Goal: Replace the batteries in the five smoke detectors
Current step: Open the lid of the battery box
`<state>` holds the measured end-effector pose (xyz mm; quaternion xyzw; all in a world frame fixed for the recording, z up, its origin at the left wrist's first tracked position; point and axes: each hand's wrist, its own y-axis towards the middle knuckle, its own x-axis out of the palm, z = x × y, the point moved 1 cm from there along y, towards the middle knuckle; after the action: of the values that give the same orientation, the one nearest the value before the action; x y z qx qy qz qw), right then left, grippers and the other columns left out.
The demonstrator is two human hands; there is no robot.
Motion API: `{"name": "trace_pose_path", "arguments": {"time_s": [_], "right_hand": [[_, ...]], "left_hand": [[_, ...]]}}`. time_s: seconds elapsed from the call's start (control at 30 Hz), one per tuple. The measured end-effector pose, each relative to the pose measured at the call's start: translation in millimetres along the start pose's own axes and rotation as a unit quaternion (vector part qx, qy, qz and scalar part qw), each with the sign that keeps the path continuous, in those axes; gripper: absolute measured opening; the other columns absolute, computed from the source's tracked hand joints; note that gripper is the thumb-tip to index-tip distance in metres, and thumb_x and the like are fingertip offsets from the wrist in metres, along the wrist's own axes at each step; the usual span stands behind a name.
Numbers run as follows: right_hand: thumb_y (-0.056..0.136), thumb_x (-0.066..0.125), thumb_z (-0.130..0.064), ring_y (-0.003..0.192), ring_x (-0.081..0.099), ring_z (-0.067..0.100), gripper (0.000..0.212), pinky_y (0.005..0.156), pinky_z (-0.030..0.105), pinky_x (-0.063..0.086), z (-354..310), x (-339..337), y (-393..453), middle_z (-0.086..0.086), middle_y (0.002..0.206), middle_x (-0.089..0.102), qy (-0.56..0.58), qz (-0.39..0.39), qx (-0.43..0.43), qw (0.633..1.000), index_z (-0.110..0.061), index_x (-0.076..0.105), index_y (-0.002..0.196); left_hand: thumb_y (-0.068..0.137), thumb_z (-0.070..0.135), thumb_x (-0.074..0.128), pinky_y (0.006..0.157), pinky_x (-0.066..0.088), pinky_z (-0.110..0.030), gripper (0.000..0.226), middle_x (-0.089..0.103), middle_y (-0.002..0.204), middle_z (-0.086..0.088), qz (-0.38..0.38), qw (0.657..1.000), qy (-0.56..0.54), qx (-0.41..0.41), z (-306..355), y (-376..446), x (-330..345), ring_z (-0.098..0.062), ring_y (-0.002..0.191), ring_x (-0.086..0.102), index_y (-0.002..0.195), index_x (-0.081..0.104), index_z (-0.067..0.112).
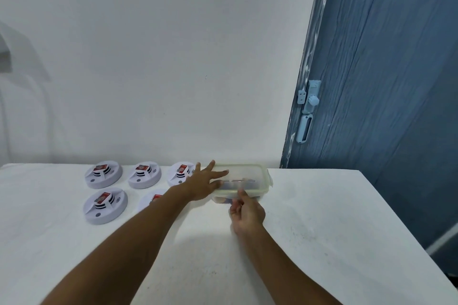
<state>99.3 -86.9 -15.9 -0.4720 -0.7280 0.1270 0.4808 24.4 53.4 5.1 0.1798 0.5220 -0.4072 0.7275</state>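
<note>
Several white round smoke detectors lie on the white table [322,230] in two rows, each with a red battery on top; one is at the far left [103,174], another in the front row [105,205]. My left arm partly hides two more. A clear plastic box with a lid [250,176] stands at the table's back edge, with dark items blurred inside. My left hand [204,182] rests with straight fingers on the lid's left part. My right hand [245,213] touches the box's front edge with its fingers, which look loosely curled.
A white wall rises right behind the table. A blue door [384,82] with a pale latch [309,104] stands at the right, beyond the table's right edge.
</note>
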Motion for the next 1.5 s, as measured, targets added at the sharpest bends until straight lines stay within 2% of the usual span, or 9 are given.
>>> {"name": "trace_pose_path", "arguments": {"time_s": [0.37,0.5,0.6,0.67,0.83,0.93,1.1,1.27,1.5], "right_hand": [[0.080,0.070,0.000,0.084,0.055,0.021,0.034,0.070,0.016,0.046,-13,3,-34,0.005,0.093,0.053,-0.236,0.042,-0.252,0.938,-0.013,0.045,0.099],[0.085,0.057,-0.002,0.090,0.055,0.016,0.021,0.076,0.019,0.046,-55,43,-14,0.001,0.098,0.059,-0.493,-0.072,-0.458,0.736,-0.015,0.058,0.102],[0.092,0.055,-0.026,0.134,0.037,0.024,0.041,0.110,0.043,0.032,-78,64,32,0.002,0.145,0.044,-0.747,-0.117,-0.388,0.527,-0.025,0.053,0.133],[0.093,0.053,-0.037,0.136,0.038,0.024,0.042,0.114,0.047,0.025,-87,62,47,-0.002,0.148,0.044,-0.806,-0.141,-0.306,0.487,-0.030,0.052,0.135],[0.088,0.057,-0.051,0.119,0.053,0.025,0.042,0.102,0.040,0.035,-97,48,37,-0.002,0.128,0.060,-0.818,-0.076,-0.294,0.488,-0.029,0.058,0.123],[0.081,0.065,-0.051,0.096,0.061,0.024,0.037,0.082,0.033,0.043,-105,36,26,0.001,0.105,0.065,-0.812,-0.049,-0.287,0.505,-0.022,0.060,0.104],[0.079,0.076,-0.027,0.055,0.059,0.023,0.029,0.054,0.029,0.051,-111,17,19,0.009,0.076,0.064,-0.730,-0.123,-0.156,0.654,-0.011,0.053,0.085],[0.077,0.080,-0.021,0.056,0.062,0.026,0.032,0.064,0.041,0.060,-94,4,14,0.016,0.075,0.065,-0.640,-0.168,-0.043,0.748,-0.007,0.054,0.090],[0.067,0.086,-0.018,0.065,0.055,0.029,0.038,0.067,0.046,0.061,-82,4,18,0.019,0.076,0.059,-0.574,-0.133,-0.063,0.805,-0.003,0.055,0.082]], "left_hand": [[0.102,0.037,0.034,0.113,0.004,-0.063,0.043,-0.003,0.162,-0.005,0.012,1.000,0.002,-0.007,5,-3,1,-0.037,0.146,-0.015,0.145,0.030,0.045],[0.097,0.056,0.034,0.112,-0.002,-0.063,0.052,-0.013,0.161,-0.001,-0.008,0.999,0.020,-0.025,14,-12,2,-0.031,0.145,-0.023,0.147,0.022,0.046],[0.097,0.060,0.027,0.111,-0.005,-0.065,0.054,-0.017,0.160,-0.001,-0.012,0.998,0.048,-0.024,14,-17,3,-0.032,0.143,-0.027,0.148,0.015,0.048],[0.097,0.060,0.022,0.110,-0.006,-0.065,0.053,-0.019,0.160,-0.001,-0.010,0.997,0.061,-0.037,14,-18,5,-0.033,0.142,-0.028,0.148,0.012,0.050],[0.096,0.062,0.025,0.112,0.002,-0.064,0.059,-0.024,0.158,-0.005,0.023,0.997,0.069,-0.038,16,-21,7,-0.036,0.141,-0.029,0.150,0.006,0.046],[0.090,0.062,0.044,0.112,0.024,-0.054,0.075,0.005,0.161,-0.014,0.091,0.992,-0.029,-0.080,11,-19,7,-0.038,0.147,0.006,0.152,0.011,0.035],[0.088,0.044,0.064,0.053,0.058,-0.039,0.066,0.057,0.120,-0.016,0.111,0.918,-0.319,-0.206,12,-21,5,-0.031,0.085,0.069,0.139,0.035,0.013],[0.090,0.033,0.065,0.063,0.060,-0.043,0.033,0.062,0.080,-0.015,0.140,0.888,-0.377,-0.225,9,-20,1,-0.026,0.067,0.061,0.082,0.061,0.002],[0.089,0.031,0.066,0.046,0.046,-0.025,0.033,0.056,0.068,-0.009,0.175,0.890,-0.354,-0.229,2,-13,0,-0.021,0.055,0.053,0.067,0.054,0.009]]}}
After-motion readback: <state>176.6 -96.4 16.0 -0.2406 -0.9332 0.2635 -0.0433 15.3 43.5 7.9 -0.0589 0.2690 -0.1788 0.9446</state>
